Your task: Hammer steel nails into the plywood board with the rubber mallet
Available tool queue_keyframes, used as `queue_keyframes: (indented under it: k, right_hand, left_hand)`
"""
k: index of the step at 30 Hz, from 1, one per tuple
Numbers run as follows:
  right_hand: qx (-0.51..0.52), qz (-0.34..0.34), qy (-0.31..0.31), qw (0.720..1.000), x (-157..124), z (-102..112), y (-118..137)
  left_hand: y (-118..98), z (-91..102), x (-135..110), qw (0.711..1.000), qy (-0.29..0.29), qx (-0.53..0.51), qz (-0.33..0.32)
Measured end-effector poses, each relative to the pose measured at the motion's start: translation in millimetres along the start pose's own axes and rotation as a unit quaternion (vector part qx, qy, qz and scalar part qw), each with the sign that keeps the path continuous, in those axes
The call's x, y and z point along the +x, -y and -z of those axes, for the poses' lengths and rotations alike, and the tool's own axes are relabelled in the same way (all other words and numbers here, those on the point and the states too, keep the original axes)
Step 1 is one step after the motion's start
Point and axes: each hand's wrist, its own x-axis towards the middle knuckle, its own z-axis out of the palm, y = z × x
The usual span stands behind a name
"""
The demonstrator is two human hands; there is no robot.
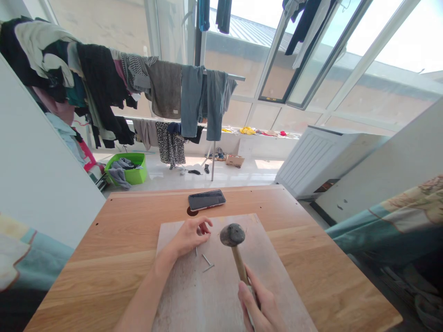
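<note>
No text, brand, number or sign is legible. Label-like areas, unreadable at this resolution, are located as follows. A pale tag (176, 111) sits near the lower edge of the grey-brown cloth (164, 87), hung well beyond the left grip (189, 236). A dark patch (327, 185) is located low on the white unit (311, 154), beyond and to the right of the right grip (259, 302). A small yellow mark (271, 98) lies on the dark window frame (282, 101), far beyond both grips.

Matt mallet head (232, 235) w/ wood hndl (240, 265), metal nails (208, 268), scuffed board (204, 299), smooth wood-grain tbl (311, 249)
</note>
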Motion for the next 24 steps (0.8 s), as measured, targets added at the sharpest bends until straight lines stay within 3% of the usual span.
queue_keyframes:
  k: [8,24]
  right_hand:
    - [-0.017,0.031,0.109,0.993,17,-20,31]
    - [-0.062,0.086,0.033,0.994,21,-33,12]
  left_hand:
    - [3,-1.2,1,1.000,0.003,-0.002,-0.005]
    - [7,-1.9,2,1.000,0.017,0.008,-0.005]
